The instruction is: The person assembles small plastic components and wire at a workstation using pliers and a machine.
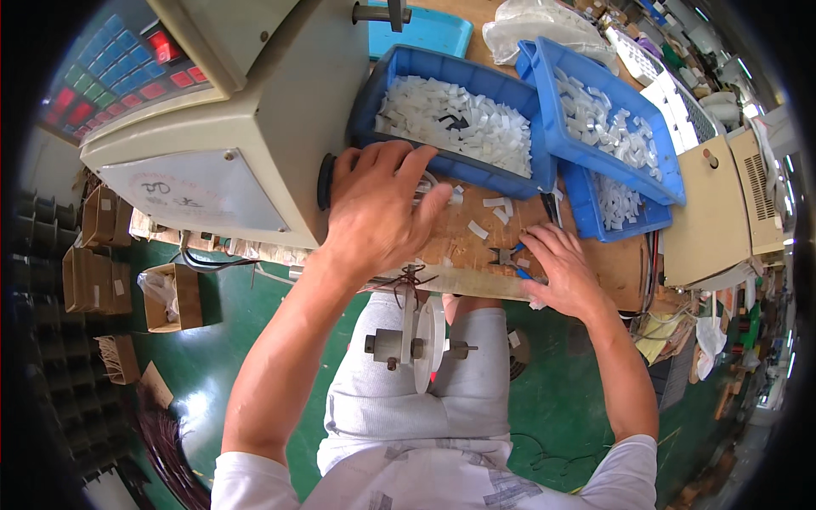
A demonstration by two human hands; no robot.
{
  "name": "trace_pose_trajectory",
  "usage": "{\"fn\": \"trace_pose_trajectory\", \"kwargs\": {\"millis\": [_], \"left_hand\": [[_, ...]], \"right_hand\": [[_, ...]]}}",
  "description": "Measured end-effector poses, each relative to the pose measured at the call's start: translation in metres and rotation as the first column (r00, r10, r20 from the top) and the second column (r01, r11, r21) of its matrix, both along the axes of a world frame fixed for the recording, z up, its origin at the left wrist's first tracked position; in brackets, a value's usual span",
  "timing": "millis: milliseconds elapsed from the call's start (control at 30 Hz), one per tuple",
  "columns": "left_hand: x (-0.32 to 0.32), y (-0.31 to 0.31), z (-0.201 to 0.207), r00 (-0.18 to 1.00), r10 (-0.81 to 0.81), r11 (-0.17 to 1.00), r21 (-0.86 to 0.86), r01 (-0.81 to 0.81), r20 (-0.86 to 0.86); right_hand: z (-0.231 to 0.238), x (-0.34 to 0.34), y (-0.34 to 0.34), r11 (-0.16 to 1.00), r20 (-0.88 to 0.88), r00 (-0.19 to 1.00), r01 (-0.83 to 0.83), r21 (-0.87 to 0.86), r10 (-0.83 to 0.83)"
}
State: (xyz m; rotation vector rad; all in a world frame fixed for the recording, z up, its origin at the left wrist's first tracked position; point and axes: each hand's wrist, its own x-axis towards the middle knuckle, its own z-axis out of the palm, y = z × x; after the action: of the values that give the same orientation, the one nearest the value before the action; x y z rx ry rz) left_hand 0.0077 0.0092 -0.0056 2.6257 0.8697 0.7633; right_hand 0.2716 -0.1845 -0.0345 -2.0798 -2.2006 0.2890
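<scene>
My left hand (378, 204) reaches over the bench beside the beige machine (293, 110), its back up and its thumb spread from the fingers. It is next to a black round knob (325, 181) on the machine's side; its fingertips are partly hidden. At the bench's front edge, my right hand (561, 268) is closed round the blue handles of small pliers (505, 256). Their dark jaws point left, low over the wood. Several white strips (478, 230) lie between my hands. Just beyond, a blue bin (450, 161) holds many white pieces and one black piece (455, 122).
Two more blue bins, an upper one (595, 153) tilted over a lower one (600, 223), hold white pieces at the right. Another beige machine (714, 208) stands beyond them. A metal bracket with a disc (431, 344) hangs below the bench edge, above my lap. Cardboard boxes (170, 297) stand left.
</scene>
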Motion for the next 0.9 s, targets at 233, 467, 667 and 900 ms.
{"fn": "trace_pose_trajectory", "kwargs": {"millis": [233, 467, 667, 900], "left_hand": [[0.039, 0.033, -0.002, 0.967, 0.205, 0.979, 0.052, -0.199, -0.151], [0.044, 0.047, -0.003, 0.969, 0.228, 0.974, 0.027, -0.227, -0.096], [-0.015, -0.027, 0.006, 0.923, -0.023, 0.973, -0.203, 0.108, 0.383], [-0.02, -0.042, -0.005, 0.955, -0.103, 0.778, -0.575, 0.253, 0.279]], "right_hand": [[0.002, -0.002, 0.0, 0.999, 0.031, 0.999, -0.007, 0.044, 0.006], [0.026, -0.02, 0.001, 0.971, -0.419, 0.883, 0.24, 0.012, -0.213], [0.054, -0.033, 0.016, 0.944, -0.528, 0.81, 0.088, -0.319, -0.254], [0.046, -0.033, 0.046, 0.966, -0.45, 0.892, -0.087, -0.242, -0.032]]}}
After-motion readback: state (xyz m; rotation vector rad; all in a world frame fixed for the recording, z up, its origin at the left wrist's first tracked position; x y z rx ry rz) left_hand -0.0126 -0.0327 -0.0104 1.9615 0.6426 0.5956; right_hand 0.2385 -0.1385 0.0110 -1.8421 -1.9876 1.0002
